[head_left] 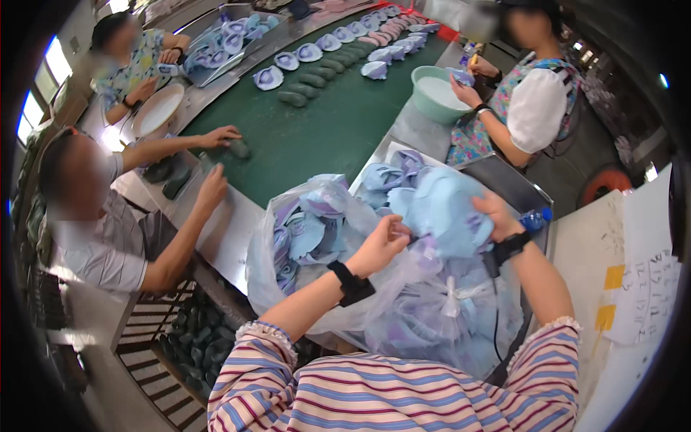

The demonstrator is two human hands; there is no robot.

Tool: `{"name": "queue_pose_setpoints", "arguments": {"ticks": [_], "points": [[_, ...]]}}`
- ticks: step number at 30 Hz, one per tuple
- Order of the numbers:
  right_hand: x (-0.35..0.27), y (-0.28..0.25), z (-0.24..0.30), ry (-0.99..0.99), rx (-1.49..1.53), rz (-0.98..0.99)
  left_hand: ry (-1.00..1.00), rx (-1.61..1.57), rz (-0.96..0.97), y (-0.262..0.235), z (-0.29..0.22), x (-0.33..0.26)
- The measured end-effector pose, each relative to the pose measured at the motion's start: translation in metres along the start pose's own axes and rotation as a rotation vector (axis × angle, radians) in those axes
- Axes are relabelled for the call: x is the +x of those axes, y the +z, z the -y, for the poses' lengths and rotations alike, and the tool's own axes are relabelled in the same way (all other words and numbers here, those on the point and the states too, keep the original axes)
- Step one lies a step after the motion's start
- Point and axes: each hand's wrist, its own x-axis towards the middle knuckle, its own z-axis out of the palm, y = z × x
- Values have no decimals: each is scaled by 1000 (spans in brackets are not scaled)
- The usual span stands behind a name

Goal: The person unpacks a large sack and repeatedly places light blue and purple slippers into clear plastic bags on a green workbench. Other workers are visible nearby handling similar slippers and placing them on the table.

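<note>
Hands: left hand and right hand grip clenched on blue fabric piece.

Two bare forearms reach forward from striped, frilled sleeves, each wrist wearing a black band. The left hand is raised with fingers curled inward in a loose pinch. The right hand sits slightly higher and further forward, fingers bent and pressing downward, close beside the left.
</note>
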Motion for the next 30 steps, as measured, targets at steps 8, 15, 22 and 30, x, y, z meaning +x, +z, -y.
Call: {"name": "queue_pose_setpoints", "arguments": {"ticks": [8,15,22,30], "points": [[-35,-117,9,216,-1617,-583,203,1266,-406,-136,13,-60],[65,137,-9,-299,-1099,387,-195,124,-721,-177,44,29],[112,169,-120,-305,-1962,505,-214,-163,-714,-175,46,61],[132,127,-88,33,-1836,140,-212,-157,-596,-142,59,44]]}}
